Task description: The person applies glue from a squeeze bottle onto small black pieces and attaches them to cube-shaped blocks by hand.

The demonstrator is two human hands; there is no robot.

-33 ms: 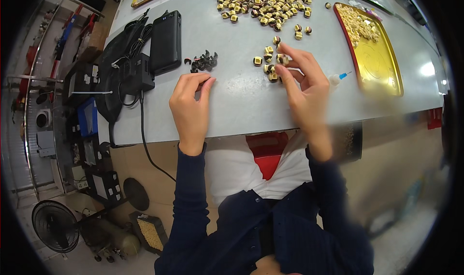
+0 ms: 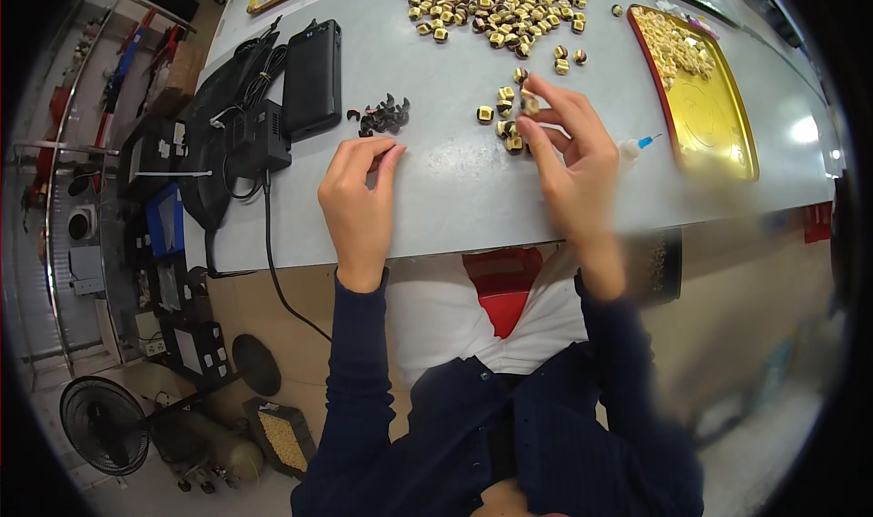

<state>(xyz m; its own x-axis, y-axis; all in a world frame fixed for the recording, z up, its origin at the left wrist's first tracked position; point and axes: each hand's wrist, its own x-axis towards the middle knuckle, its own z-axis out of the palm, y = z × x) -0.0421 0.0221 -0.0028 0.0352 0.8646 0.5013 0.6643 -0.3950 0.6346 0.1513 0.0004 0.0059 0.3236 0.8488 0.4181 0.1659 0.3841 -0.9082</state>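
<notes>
My right hand (image 2: pixel 575 158) pinches a small cream-and-dark cube-like piece (image 2: pixel 529 104) between thumb and fingertips, just above the table. Beside it lies a loose cluster of similar pieces (image 2: pixel 506 93), with one lone piece (image 2: pixel 486 114) to the left. Thumb and fingers of my left hand (image 2: pixel 357 190) are pressed together close to the tabletop; whatever they hold, if anything, is too small or hidden to name. Right beyond those fingertips is a little heap of black curved bits (image 2: pixel 386 115).
At the far side spreads a big pile of cube-like pieces (image 2: pixel 500 8). A gold tray with a red rim (image 2: pixel 723 135) bears pale small parts at right. Near it lies a blue-tipped needle (image 2: pixel 647 142). A black box-shaped device (image 2: pixel 312 80) and cables (image 2: pixel 259 80) occupy the left.
The piece in my right hand has risen slightly away from the cluster and turned a little. My left hand has stayed in place.
</notes>
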